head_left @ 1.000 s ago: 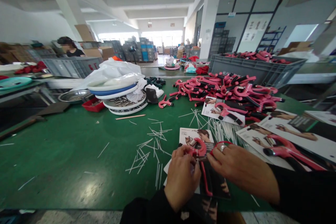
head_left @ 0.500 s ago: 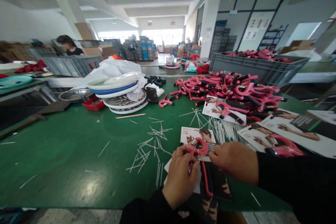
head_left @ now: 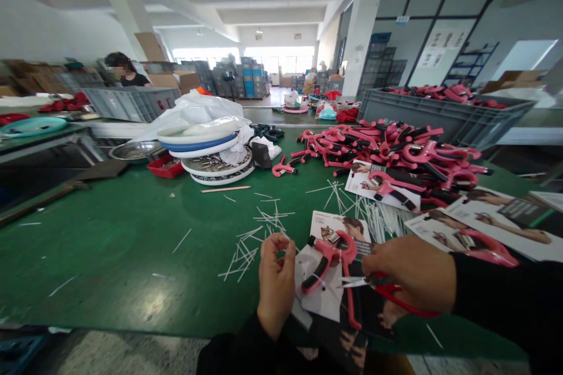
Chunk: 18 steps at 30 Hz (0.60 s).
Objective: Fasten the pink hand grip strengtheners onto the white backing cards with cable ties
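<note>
The right hand (head_left: 411,278) grips red scissors (head_left: 387,293) beside the pink grip trainer (head_left: 328,261) — a slip could nick the left hand (head_left: 275,281), pinching a thin strip.

A factory packing floor, seen from one worker's seat.

A long green desk (head_left: 109,246) carries a heap of pink hand grippers (head_left: 396,152), printed backing cards (head_left: 497,217) and scattered white plastic ties (head_left: 264,228). Grey crates (head_left: 444,114) hold more of the same grippers. Behind stand stacked cardboard boxes (head_left: 152,47), blue bins (head_left: 248,79) and shelving, under a bare concrete ceiling with pillars (head_left: 363,23). Another person (head_left: 125,70) works at a neighbouring desk, well apart.
</note>
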{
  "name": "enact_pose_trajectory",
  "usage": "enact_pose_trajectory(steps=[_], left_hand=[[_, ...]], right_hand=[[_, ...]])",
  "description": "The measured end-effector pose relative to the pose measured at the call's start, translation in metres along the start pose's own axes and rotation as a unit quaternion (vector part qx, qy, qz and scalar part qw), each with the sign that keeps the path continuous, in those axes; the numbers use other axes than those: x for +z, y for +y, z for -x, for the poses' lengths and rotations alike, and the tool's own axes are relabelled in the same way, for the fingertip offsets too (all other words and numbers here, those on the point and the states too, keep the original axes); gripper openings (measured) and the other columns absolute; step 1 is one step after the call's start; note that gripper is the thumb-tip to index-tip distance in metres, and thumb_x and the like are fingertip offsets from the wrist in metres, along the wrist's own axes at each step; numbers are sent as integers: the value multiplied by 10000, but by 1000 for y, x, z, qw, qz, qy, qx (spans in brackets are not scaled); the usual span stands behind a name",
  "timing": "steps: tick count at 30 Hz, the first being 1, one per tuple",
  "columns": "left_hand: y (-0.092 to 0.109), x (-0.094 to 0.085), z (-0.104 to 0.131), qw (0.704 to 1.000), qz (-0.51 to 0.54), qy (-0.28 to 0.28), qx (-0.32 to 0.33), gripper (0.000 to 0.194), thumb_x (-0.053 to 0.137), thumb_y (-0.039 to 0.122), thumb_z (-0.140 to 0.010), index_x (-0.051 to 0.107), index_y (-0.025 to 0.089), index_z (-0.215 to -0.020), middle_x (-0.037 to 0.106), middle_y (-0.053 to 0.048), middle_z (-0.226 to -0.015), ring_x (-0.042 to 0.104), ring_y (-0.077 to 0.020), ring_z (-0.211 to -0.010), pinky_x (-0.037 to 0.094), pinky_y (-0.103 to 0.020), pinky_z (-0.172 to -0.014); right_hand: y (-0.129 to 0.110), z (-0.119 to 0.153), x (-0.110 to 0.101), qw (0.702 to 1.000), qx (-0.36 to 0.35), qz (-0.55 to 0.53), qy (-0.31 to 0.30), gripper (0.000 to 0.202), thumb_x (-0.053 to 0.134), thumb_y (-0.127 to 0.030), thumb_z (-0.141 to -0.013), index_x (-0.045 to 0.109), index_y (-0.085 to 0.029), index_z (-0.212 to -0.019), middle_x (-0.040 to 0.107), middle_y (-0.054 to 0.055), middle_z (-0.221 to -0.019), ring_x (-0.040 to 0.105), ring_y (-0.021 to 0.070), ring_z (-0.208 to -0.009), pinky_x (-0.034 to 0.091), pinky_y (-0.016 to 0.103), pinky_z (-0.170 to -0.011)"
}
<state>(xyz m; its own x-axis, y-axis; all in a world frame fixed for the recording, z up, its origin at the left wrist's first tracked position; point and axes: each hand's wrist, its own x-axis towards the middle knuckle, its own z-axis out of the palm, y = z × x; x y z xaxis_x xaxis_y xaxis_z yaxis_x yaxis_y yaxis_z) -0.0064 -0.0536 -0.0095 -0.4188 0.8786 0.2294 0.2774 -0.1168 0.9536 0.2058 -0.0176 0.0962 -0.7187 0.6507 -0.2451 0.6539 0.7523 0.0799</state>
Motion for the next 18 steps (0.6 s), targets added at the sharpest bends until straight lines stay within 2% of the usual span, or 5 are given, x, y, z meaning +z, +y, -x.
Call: enact_pose_trajectory(steps=[2,4,7,9,18], left_hand=[[-5,-11,1,999,-17,29,-11,300,475,270,-827,412,202,-1112,465,-93,-1126,513,-179,-951,480,-293,-731],[-3,-21,6,998,-61,9,31,318,481,261,-823,435,216,-1135,433,-99,-1201,469,-206,-1056,451,-349,-829],[5,-26,16,978,-126,-117,115,176,546,255,-790,594,236,-958,533,-66,-1112,483,-227,-1065,401,-382,-893],[9,-24,20,966,-147,-173,126,131,586,236,-764,638,243,-883,607,-44,-992,545,-216,-956,419,-365,-842],[-1,-15,18,971,-99,-186,114,63,634,196,-730,678,210,-773,640,-21,-758,588,-158,-738,438,-265,-685]], right_hand=[[-4,-4,-2,999,5,-32,-21,347,674,-535,-542,651,-286,-783,663,21,-708,629,242,-655,314,263,-496],[-6,-10,-1,999,0,-47,-26,355,682,-524,-535,664,-290,-801,674,30,-724,636,256,-686,348,276,-521],[-7,-18,2,998,-21,-61,-27,334,686,-476,-556,675,-273,-820,684,42,-746,640,263,-720,378,282,-552],[-6,-22,3,996,-37,-75,-37,320,687,-467,-565,676,-267,-815,684,34,-748,638,252,-717,381,273,-551],[-7,-33,-2,993,-55,-95,-48,427,687,-575,-492,676,-248,-767,646,20,-648,616,234,-637,375,272,-533]])
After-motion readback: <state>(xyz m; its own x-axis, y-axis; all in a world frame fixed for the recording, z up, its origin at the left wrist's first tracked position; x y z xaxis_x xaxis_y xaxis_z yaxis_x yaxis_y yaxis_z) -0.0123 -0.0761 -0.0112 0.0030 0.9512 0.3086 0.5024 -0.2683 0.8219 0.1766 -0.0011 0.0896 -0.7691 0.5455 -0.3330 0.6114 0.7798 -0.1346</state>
